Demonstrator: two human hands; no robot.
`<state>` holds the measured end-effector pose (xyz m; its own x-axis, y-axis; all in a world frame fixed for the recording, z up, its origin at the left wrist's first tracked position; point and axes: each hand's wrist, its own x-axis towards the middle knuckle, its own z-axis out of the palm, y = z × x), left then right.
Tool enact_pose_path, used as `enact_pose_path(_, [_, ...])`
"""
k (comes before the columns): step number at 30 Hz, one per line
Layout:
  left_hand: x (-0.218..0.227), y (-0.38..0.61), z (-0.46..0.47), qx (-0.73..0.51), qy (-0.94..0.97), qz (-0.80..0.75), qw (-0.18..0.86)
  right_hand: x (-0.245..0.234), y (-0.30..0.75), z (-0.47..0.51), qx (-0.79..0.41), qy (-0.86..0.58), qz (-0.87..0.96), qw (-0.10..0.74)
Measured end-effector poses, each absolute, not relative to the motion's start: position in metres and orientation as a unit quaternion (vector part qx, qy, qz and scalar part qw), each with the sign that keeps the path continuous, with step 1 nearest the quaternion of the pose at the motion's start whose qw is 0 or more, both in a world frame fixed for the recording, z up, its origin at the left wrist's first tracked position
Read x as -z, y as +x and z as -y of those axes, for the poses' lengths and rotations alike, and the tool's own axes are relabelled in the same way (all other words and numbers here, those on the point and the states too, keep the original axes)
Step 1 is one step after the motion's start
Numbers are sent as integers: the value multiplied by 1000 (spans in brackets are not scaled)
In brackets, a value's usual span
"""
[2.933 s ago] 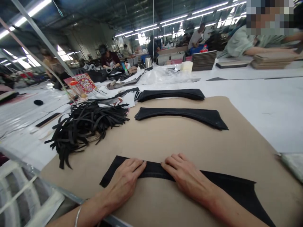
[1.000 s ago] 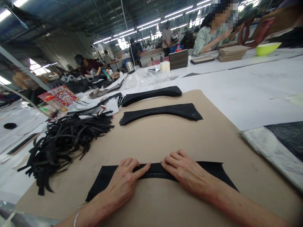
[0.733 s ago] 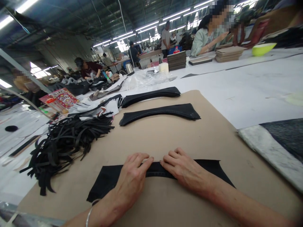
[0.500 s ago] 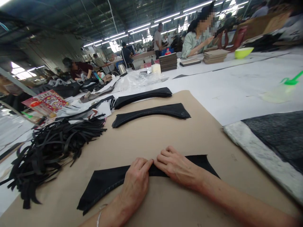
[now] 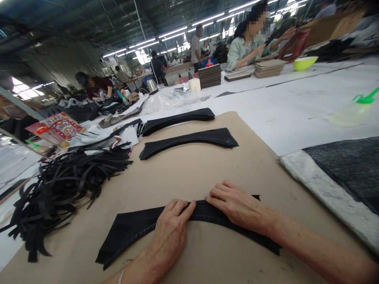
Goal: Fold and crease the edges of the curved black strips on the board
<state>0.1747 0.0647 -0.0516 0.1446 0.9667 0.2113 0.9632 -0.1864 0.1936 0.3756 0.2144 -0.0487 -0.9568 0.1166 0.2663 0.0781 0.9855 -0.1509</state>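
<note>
A curved black leather piece [image 5: 133, 230] lies on the brown cardboard sheet [image 5: 192, 173] close to me. My left hand [image 5: 171, 232] rests flat on its middle, fingers stretched forward along the upper edge. My right hand [image 5: 237, 205] presses the piece just to the right, fingers slightly bent on the same edge. Both hands lie on the piece and neither lifts it. Farther up the cardboard lie a second curved black piece [image 5: 189, 140] and a third [image 5: 177, 118].
A heap of black leather strips [image 5: 65, 181] lies at the left. A dark grey mat on a white slab [image 5: 340, 173] sits at the right. A green scoop [image 5: 365, 98] lies on the white table. Several people work at tables behind, beside stacked boards [image 5: 210, 76].
My hands shifted slightly rightward along the piece's upper edge, the right hand spreading away from the left. The view turned right, bringing the grey mat and green scoop into sight.
</note>
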Motion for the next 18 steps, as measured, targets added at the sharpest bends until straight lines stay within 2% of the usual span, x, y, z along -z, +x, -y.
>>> enact_pose_path(18, [44,171,-72,-50,816,-576,-23,49,380,-209,-28,-52,987,148])
